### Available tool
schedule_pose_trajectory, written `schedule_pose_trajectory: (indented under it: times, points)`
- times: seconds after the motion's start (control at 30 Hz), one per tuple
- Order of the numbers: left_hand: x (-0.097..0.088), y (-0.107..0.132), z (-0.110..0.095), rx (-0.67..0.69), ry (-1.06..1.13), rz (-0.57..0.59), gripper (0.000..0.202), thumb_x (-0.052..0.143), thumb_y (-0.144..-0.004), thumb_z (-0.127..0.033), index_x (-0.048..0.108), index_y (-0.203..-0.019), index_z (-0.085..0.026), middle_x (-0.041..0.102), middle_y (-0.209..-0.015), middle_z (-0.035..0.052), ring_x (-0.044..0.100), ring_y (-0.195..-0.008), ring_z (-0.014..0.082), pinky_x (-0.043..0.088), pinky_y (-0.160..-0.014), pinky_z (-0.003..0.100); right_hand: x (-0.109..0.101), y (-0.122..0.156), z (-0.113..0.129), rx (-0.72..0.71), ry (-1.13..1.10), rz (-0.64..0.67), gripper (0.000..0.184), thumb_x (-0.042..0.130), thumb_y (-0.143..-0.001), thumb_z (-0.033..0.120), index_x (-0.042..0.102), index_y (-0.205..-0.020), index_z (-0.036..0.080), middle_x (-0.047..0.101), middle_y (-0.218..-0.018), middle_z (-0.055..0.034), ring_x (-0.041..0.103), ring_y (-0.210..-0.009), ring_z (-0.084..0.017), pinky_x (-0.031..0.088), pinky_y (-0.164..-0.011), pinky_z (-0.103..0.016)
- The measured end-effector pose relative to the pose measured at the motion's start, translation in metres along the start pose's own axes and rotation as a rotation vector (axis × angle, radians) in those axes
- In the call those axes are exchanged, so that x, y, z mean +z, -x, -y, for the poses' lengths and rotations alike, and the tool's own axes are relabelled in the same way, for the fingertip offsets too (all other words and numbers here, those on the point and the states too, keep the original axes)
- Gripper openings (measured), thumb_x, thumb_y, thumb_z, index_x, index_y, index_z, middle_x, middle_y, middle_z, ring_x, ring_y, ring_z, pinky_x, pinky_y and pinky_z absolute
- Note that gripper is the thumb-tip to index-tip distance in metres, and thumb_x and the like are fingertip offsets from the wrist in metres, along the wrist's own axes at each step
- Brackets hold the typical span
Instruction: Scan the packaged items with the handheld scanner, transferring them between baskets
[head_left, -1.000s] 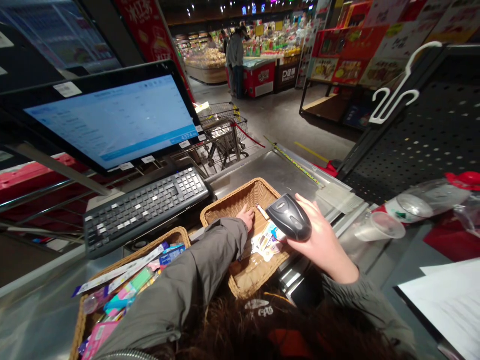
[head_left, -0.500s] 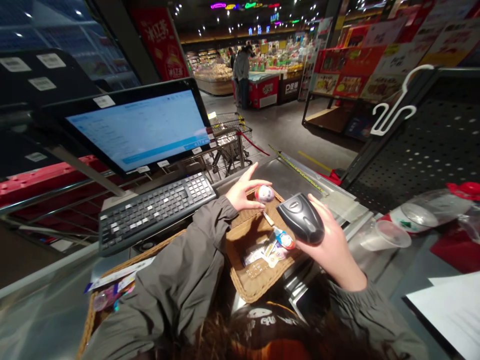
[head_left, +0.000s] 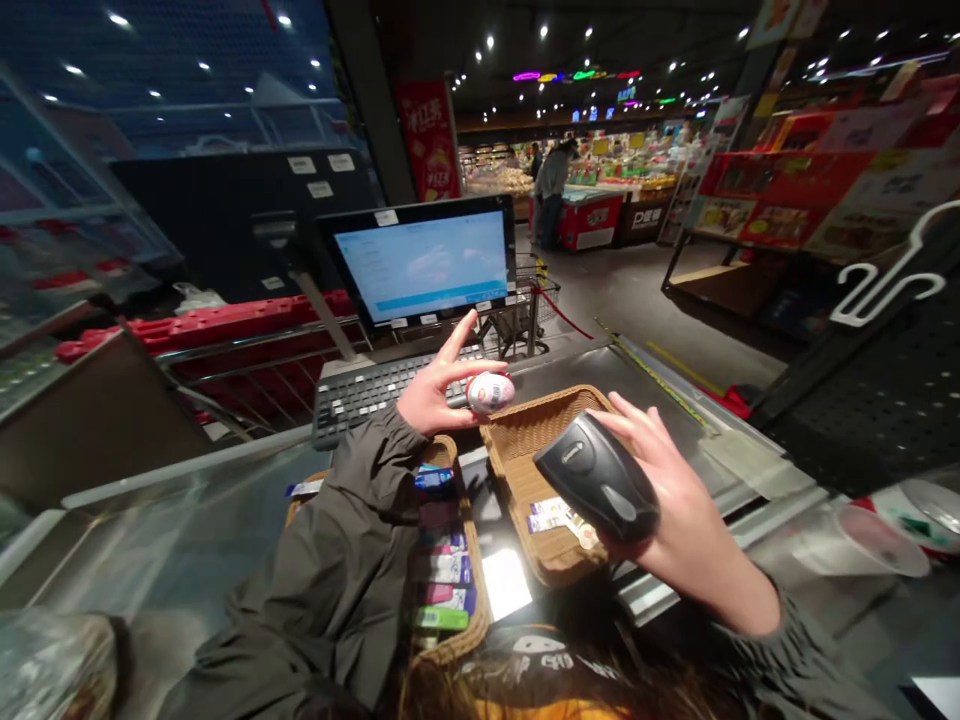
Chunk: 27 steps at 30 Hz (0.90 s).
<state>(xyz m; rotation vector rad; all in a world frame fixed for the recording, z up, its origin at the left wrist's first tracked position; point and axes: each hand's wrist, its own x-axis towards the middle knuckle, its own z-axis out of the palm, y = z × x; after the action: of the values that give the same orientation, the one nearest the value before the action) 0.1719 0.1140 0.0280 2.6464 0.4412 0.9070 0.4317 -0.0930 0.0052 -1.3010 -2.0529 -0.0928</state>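
Observation:
My left hand [head_left: 437, 386] pinches a small egg-shaped item with a white and pink wrapper [head_left: 490, 392], index finger stretched up, above the keyboard [head_left: 367, 392]. In my right hand [head_left: 671, 500] I grip a black handheld barcode scanner [head_left: 598, 478], which points toward the egg. Below both hands stands a wicker basket [head_left: 525, 440] holding a few small packets [head_left: 551, 515]. Another wicker basket [head_left: 459, 560] with several colourful packets lies under my left forearm.
A lit checkout monitor [head_left: 424, 262] stands behind the keyboard on the steel counter [head_left: 675, 400]. A clear plastic cup [head_left: 862, 540] is at the right. Shopping carts [head_left: 525, 310] stand beyond the counter. A person [head_left: 553, 190] stands far off by red display bins.
My left hand came out of the basket with the egg-shaped item and raised it left over the keyboard. The scanner stayed in my right hand. My view turned left and upward.

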Motion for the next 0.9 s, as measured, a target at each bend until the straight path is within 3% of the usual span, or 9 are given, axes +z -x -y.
schedule_pose_trajectory:
  times: [0.23, 0.43, 0.67, 0.9]
  points:
    - [-0.050, 0.081, -0.010, -0.130, -0.089, -0.016, 0.065, 0.073, -0.077, -0.057, 0.065, -0.129, -0.019, -0.006, -0.167, 0.0080, 0.014, -0.151, 0.0377, 0.025, -0.120, 0.047, 0.024, -0.025, 0.051, -0.149, -0.090, 0.074, 0.048, 0.062, -0.081, 0.027, 0.055, -0.129, 0.024, 0.052, -0.143, -0.0137, 0.032, -0.145, -0.039, 0.021, -0.116, -0.071]
    - [-0.082, 0.134, -0.021, -0.161, -0.072, -0.055, 0.061, 0.075, -0.078, -0.049, 0.064, -0.130, -0.019, -0.004, -0.167, 0.0091, 0.012, -0.151, 0.0353, 0.022, -0.121, 0.046, 0.041, -0.039, 0.086, -0.241, -0.150, 0.156, 0.049, 0.063, -0.079, 0.028, 0.055, -0.128, 0.024, 0.054, -0.140, -0.0126, 0.034, -0.145, -0.038, 0.022, -0.117, -0.069]
    - [-0.100, 0.167, -0.027, -0.227, -0.054, -0.083, 0.061, 0.073, -0.078, -0.047, 0.064, -0.130, -0.017, -0.002, -0.167, 0.0100, 0.014, -0.151, 0.0350, 0.025, -0.120, 0.044, 0.052, -0.043, 0.109, -0.284, -0.167, 0.181, 0.047, 0.060, -0.081, 0.026, 0.054, -0.127, 0.024, 0.054, -0.139, -0.0123, 0.032, -0.146, -0.037, 0.021, -0.116, -0.070]
    - [-0.102, 0.187, -0.022, -0.270, -0.043, -0.090, 0.063, 0.073, -0.078, -0.052, 0.064, -0.130, -0.018, 0.001, -0.167, 0.0098, 0.012, -0.152, 0.0347, 0.022, -0.121, 0.046, 0.059, -0.041, 0.116, -0.285, -0.152, 0.193, 0.047, 0.061, -0.082, 0.028, 0.053, -0.128, 0.024, 0.053, -0.141, -0.0145, 0.034, -0.144, -0.039, 0.022, -0.115, -0.072]
